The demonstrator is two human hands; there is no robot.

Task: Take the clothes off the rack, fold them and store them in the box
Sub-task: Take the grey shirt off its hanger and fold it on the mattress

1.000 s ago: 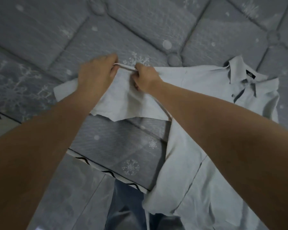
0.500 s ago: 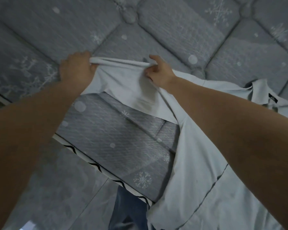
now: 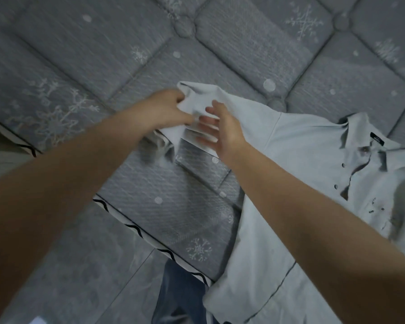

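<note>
Here, seen from above by a head-worn camera, a pale shirt [image 3: 313, 183] lies face up on a grey quilted mattress [image 3: 103, 54] printed with snowflakes. At the left, the left hand [image 3: 164, 109] clenches the cuff end of one sleeve [image 3: 197, 99], bunching the cloth and lifting it off the mattress. Just to its right, the right hand [image 3: 220, 129] is released, its fingers spread and blurred, hovering at the sleeve; whether it touches the cloth cannot be told. Further right, the shirt's body spreads flat, with the collar [image 3: 360, 134] and buttons toward the far right, while its lower hem hangs over the mattress edge [image 3: 136, 228] above the floor. No box or rack is in view. The likely risk is that, with only one hand gripping, the sleeve sags or twists as it is brought across, leaving a crooked fold. The overhanging hem may also drag the shirt off the edge if the sleeve is tugged too hard.
</note>
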